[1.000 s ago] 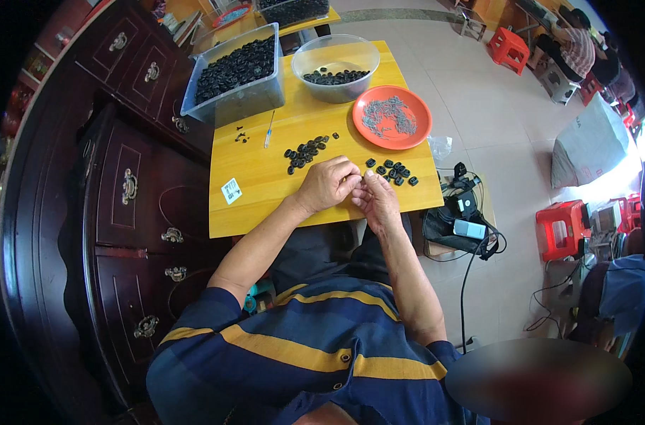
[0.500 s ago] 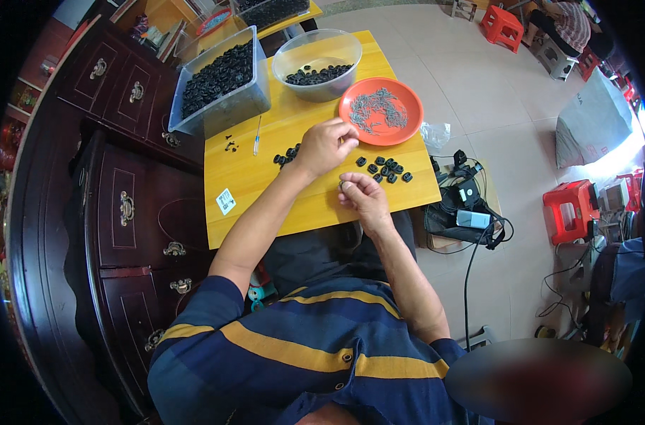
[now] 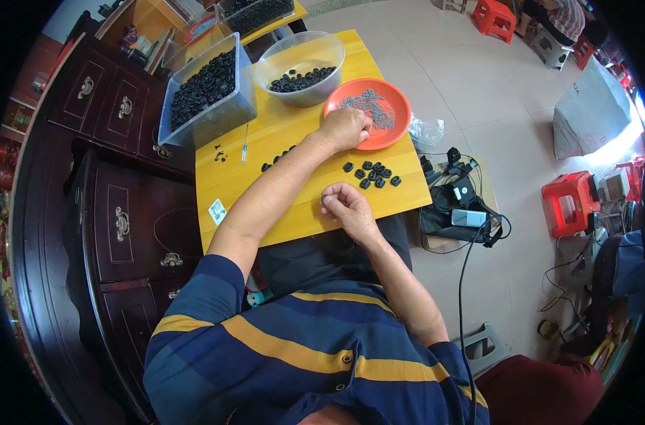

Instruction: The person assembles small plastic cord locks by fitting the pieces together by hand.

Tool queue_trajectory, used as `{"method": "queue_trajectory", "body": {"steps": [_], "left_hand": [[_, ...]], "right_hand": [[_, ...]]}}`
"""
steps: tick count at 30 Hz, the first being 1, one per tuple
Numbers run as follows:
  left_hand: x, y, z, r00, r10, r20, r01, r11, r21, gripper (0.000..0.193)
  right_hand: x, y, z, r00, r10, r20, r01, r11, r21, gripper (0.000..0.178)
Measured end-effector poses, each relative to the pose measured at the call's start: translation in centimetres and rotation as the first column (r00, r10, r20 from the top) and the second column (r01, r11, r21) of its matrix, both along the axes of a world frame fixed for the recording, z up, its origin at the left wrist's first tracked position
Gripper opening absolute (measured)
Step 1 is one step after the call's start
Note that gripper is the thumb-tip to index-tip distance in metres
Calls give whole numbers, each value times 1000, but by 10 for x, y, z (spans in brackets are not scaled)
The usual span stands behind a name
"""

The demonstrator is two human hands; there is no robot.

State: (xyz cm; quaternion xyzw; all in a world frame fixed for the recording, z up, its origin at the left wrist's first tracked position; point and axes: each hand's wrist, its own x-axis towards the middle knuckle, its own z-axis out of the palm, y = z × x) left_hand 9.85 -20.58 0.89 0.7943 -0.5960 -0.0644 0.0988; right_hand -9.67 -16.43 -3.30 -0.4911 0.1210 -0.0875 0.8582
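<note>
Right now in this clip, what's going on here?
A person sits at a yellow table. The left hand is at the orange plate, by its thin grey pieces. The right hand is nearer the body, seemingly pinching something too small to make out. Loose black pieces lie on the table, with more in the bowl and bin on the far side.

The short-sleeved navy shirt point(image 3: 315, 326) has yellow stripes point(image 3: 287, 348).

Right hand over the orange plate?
No: the left hand is over the orange plate, while the right hand is nearer the table's front edge.
</note>
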Motion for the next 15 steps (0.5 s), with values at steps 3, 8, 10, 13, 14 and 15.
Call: {"method": "queue_trajectory", "body": {"steps": [3, 8, 10, 13, 14, 15], "left_hand": [[-1, -5, 3, 995, -62, 78, 61, 998, 17, 13], [5, -2, 7, 993, -95, 70, 98, 994, -41, 11], [3, 2, 14, 996, -88, -25, 81, 976, -202, 9], [-8, 22, 28, 961, -77, -265, -42, 908, -417, 7], [-13, 32, 31, 911, -75, -405, -134, 876, -463, 8], [-17, 45, 33, 914, -68, -401, -140, 874, -466, 8]], "right_hand": [[0, -1, 0, 1000, 11, 8, -11, 1000, 13, 7], [1, -2, 1, 1000, 28, 10, -28, 999, 25, 7], [1, -2, -1, 1000, 26, 11, -27, 998, 51, 6], [2, -1, -1, 1000, 3, -3, -3, 997, 71, 6], [1, -1, 0, 1000, 6, -2, -6, 997, 71, 6], [2, -1, 1, 1000, -8, 0, 8, 998, 61, 6]]}}
